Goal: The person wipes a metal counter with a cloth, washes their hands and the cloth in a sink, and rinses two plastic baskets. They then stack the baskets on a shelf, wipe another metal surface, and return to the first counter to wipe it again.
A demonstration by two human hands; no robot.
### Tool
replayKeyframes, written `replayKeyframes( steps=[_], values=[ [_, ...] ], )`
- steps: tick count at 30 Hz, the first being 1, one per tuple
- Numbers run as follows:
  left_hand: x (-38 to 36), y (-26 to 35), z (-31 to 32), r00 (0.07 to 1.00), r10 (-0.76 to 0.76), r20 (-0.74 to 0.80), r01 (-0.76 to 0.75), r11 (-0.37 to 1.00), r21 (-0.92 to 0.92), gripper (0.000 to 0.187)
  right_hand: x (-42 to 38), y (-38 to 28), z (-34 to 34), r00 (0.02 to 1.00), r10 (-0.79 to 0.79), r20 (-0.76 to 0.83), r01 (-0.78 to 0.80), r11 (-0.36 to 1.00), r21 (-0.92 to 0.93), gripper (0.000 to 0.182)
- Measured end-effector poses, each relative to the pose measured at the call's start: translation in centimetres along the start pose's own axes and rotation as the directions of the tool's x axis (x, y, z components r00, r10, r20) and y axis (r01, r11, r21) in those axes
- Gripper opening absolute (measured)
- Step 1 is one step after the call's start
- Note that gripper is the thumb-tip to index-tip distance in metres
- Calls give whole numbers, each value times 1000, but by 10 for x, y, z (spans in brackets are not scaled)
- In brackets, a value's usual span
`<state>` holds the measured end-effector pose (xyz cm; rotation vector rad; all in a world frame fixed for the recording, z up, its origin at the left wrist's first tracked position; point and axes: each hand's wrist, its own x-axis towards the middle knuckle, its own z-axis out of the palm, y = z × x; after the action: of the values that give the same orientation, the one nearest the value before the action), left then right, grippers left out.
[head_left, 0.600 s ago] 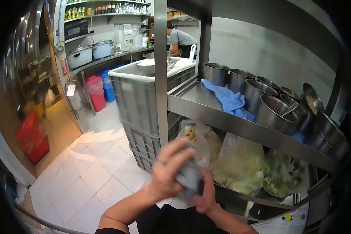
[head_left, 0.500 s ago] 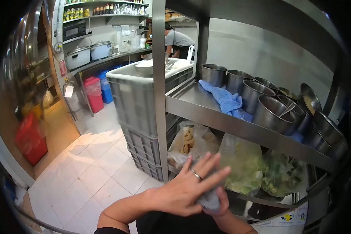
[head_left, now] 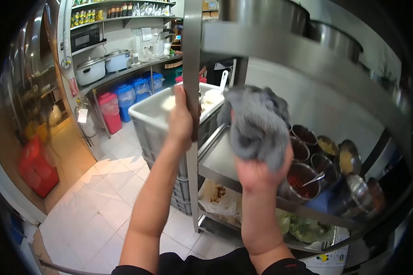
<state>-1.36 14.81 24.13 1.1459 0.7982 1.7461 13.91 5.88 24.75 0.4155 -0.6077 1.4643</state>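
My right hand [head_left: 261, 172] is raised and grips a bunched grey cloth [head_left: 256, 123], held in front of the steel rack just above its middle shelf [head_left: 215, 160]. My left hand [head_left: 182, 117] is wrapped around the rack's upright steel post [head_left: 191, 55], at about the height of the grey crate's rim. Both forearms reach up from the bottom of the view.
Steel pots [head_left: 303, 176] with sauces and a ladle stand on the middle shelf. Bags of greens [head_left: 307, 228] lie on the shelf below. Stacked grey crates [head_left: 158, 123] stand left of the rack. Red [head_left: 111, 110] and blue bins [head_left: 125, 98] sit under a far counter with rice cookers [head_left: 91, 70].
Both hands rose from low in front of my body. The left hand left the cloth and took hold of the rack post; the right hand lifted the cloth to shelf height. The view moved higher.
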Motion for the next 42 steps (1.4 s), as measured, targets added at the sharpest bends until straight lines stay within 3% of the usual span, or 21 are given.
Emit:
replayKeyframes(
  steps=[2, 4, 5, 6, 7, 8, 11, 15, 16, 17, 18, 21, 27, 28, 31, 33, 34, 35, 37, 38, 42],
  values=[
    [0, -8, -11, 1000, 9, 23, -10, 999, 33, 69, 59, 23, 9, 996, 34, -84, -38, 998, -43, 35],
    [1, -11, -13, 999, 25, 35, -28, 997, 78, 71, 133, 33, -15, 857, 310, 412, -453, 834, 315, 24],
    [2, -16, -18, 999, 19, 42, -23, 994, 106, 71, 141, 47, 10, 939, 136, -317, -84, 982, 171, 23],
    [3, -21, -22, 998, 2, 55, -8, 994, 108, 71, 152, 53, 10, 939, 36, -343, -55, 997, -48, 24],
    [4, -24, -24, 998, -8, 66, 1, 994, 110, 70, 186, 45, -50, 941, 175, 290, -189, 982, 19, 31],
    [7, -23, -25, 998, -12, 66, 5, 995, 105, 70, 192, 42, -38, 942, 177, 286, -189, 982, 14, 31],
    [-2, -22, -16, 994, -112, 8, 112, 994, -10, 66, 170, 21, -2, 951, 160, -266, -152, 987, 50, 37],
    [0, -13, -13, 982, -146, -122, 151, 988, 34, 49, 122, 5, 53, 556, 100, -825, -47, 995, 89, 46],
    [-1, -11, -13, 985, -122, -122, 137, 982, 127, 45, 94, -19, 45, 492, 3, -871, -135, 988, -73, 45],
    [0, -9, -13, 989, -88, -123, 112, 971, 212, 42, 47, -60, 30, 855, 245, -457, -231, 969, 87, 40],
    [-4, -12, -15, 989, -84, -122, 109, 972, 208, 42, 28, -77, 41, 957, 134, -257, -118, 990, 78, 37],
    [3, -11, -14, 977, -170, -130, 185, 977, 110, 39, 16, -99, 57, 895, -64, -442, 25, 995, -92, 38],
    [-2, -36, -24, 952, -233, -199, 258, 960, 111, 41, -20, -78, 38, 838, 205, -506, -301, 947, -115, 38],
    [-6, -26, -19, 941, -206, -269, 278, 924, 262, 45, -24, -64, 30, 813, 317, -488, -402, 912, -79, 38],
    [-6, -17, -23, 987, -136, -87, 160, 895, 416, 43, 6, 7, 17, 626, 708, -326, -747, 664, 9, 38],
    [-11, 1, -13, 969, -208, -132, 241, 914, 325, 38, 6, 54, 19, 409, 892, -194, -908, 419, 14, 38],
    [-10, -8, -12, 988, -82, -129, 126, 913, 387, 37, 9, 72, 20, 304, 944, -128, -952, 304, -14, 38],
    [-6, -18, -12, 986, -155, -67, 163, 974, 155, 37, 9, 89, 21, 195, 978, -68, -980, 193, -45, 38],
    [-3, -30, -17, 999, -37, -35, 49, 890, 453, 39, -2, 115, 29, 23, 999, 26, -992, 26, -125, 38],
    [-4, -19, -16, 975, -218, -42, 221, 947, 233, 41, -8, 121, 29, -36, 998, 50, -987, -28, -161, 38],
    [-11, 8, -12, 975, -223, -5, 218, 945, 242, 56, -14, 135, 22, -186, 980, 68, -929, -153, -338, 38]
  ],
)
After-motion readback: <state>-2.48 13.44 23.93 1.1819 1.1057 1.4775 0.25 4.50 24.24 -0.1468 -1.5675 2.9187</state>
